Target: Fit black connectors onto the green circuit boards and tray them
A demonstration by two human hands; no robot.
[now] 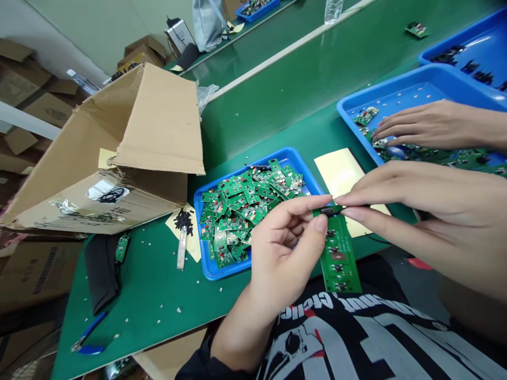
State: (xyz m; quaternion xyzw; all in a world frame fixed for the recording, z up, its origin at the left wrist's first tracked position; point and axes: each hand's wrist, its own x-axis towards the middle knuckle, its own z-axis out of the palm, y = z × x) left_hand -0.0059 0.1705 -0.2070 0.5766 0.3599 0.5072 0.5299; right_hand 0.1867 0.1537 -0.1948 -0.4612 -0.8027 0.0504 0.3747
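My left hand (pixel 287 248) is closed around the upper end of a green circuit board (pixel 341 258), thumb in front and index finger along the top edge. The board hangs tilted over my lap, with small black components down its face and a metal-rimmed port (pixel 328 210) at its top. Meeting it from the right, my right hand (pixel 428 211) pinches thumb and index finger together at the board's top corner. A thin dark piece shows between those fingertips; its kind cannot be made out. Behind my left hand, a blue tray (pixel 216 273) holds many similar boards.
Another person's hand (pixel 439 125) reaches into a second blue tray (pixel 396 84). A large open cardboard box (pixel 158 121) stands at left. Small black strips (pixel 184 221) lie on yellow paper. Blue-handled cutters (pixel 89 335) and a black pouch (pixel 101 272) lie near the table's left edge.
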